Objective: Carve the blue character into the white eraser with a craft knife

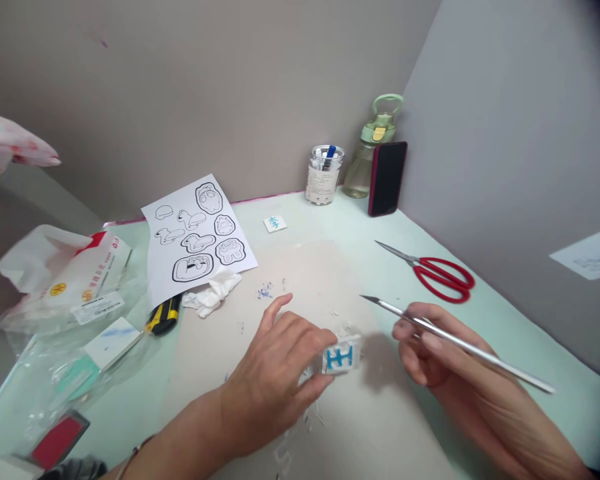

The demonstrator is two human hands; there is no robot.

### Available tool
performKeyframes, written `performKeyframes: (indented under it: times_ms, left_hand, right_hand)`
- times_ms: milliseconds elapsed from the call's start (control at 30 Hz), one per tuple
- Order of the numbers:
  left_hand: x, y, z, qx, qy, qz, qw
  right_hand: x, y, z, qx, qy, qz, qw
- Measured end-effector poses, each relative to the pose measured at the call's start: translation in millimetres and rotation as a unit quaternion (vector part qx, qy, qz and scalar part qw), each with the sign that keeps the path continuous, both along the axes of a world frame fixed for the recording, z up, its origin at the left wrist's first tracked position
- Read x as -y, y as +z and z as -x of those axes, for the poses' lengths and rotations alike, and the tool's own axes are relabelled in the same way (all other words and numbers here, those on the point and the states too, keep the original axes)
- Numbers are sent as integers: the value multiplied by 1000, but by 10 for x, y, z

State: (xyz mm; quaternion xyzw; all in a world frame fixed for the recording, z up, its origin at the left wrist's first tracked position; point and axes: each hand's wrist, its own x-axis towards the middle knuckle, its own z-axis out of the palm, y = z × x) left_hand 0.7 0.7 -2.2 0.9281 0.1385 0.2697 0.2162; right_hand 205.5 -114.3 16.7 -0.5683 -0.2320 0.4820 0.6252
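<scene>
Worktop [360, 220]: pale green, flat, spread across the scene.
Sheet [380, 433]: flat, beige, covering the worktop's middle and running toward the near side.
Printed paper [195, 233]: white, rectangular, with black-outlined cartoon drawings, at the left.
Left hand [285, 353]: bare, thumb and finger clamped on opposite sides of a small white block with a blue mark [341, 359].
Right hand [445, 360]: bare, fingers together around a slim silver metal craft knife [505, 365].
Bottle [359, 172]: see-through, pale green lid and loop handle, upright at the far right.
Scissors [420, 260]: red handles, grey metal blades, lying right of the beige sheet.
Phone [389, 179]: dark rectangular screen, reddish edge, upright just nearer than the bottle.
Craft knife: blade pointing left, apart from the block.
Jar [323, 183]: clear, round, labelled, holding pens, left of the bottle.
Block: near the scene's middle, over the beige sheet; contact with it cannot be told.
Tile [275, 223]: white, square, blue-marked, far side.
Shavings [320, 415]: thin, white, near the block.
</scene>
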Motion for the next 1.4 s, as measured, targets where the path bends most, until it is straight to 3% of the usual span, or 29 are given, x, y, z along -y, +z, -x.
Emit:
performKeyframes:
  times_ms: [200,333,467,633,767,867,1133,1267,1400]
  left_hand:
    - [27,10,10,-4,-10,43,999]
    - [37,-3,16,5,-24,91,996]
    - [34,-33,3,5,-35,127,991]
    - [53,-10,-14,-7,-22,184,983]
    - [76,14,-15,6,0,208,978]
    - [67,2,-19,14,15,203,979]
    - [28,9,-11,-21,35,181,983]
    - [59,67,-17,-33,37,108,993]
    - [116,94,-55,-35,58,3,998]
  right_hand:
    - [6,-128,17,50,2,-5,999]
    - [25,-103,79,181,80,36,980]
    - [17,-59,144,206,138,57,967]
    - [24,-71,210,271,96,40,957]
    - [58,-90,299,362,45,2,931]
    - [90,-125,344,411,19,-40,911]
    - [114,-187,316,533,61,-138,833]
    - [109,-205,335,577,56,-172,797]
    - [129,-232,341,585,69,-167,791]
